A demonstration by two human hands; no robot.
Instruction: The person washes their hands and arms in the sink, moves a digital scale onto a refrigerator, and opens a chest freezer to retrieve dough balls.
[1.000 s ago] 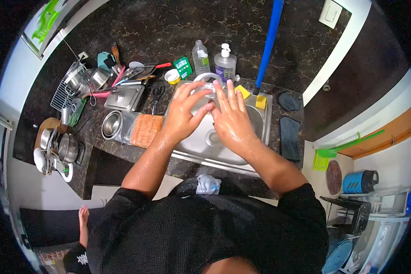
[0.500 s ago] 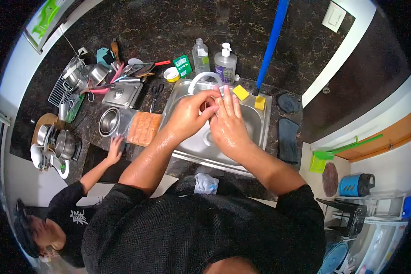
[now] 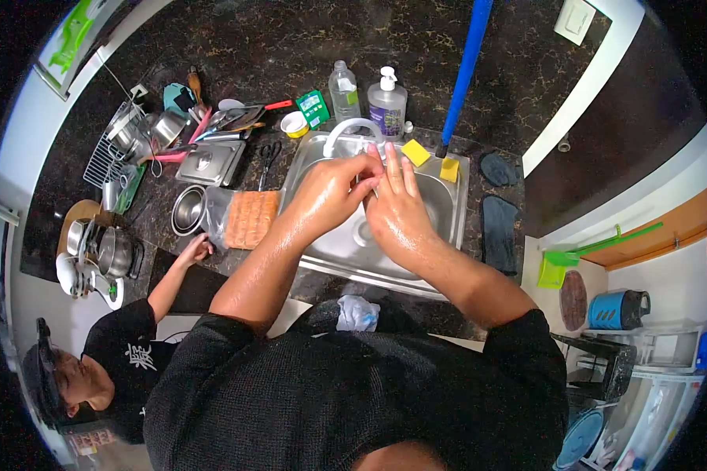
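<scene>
Both my hands are over the steel sink (image 3: 440,259), wet and shiny up the forearms. My left hand (image 3: 338,188) is closed, its thumb and fingertips pinched on a finger at the near side of my right hand (image 3: 401,206). That right hand has its other fingers stretched out and a little apart. Just beyond my fingers curves the white faucet (image 3: 352,125); I cannot make out whether water runs. Behind the sink stand a pump bottle (image 3: 388,104) and a clear plastic bottle (image 3: 343,92). Yellow sponges (image 3: 416,153) rest on the sink's back rim.
Left of the sink lies a bag of orange-pink sausages (image 3: 251,220), beside steel bowls (image 3: 188,210). Another person's hand (image 3: 195,250) is near the bag. Utensils and pans crowd the counter's left. A blue pole (image 3: 465,78) leans behind; dark cloths (image 3: 500,233) lie right.
My hands stay together, with small shifts of the left fingers on the right hand. The other person's hand has drawn back slightly from the bag, its fingers curling.
</scene>
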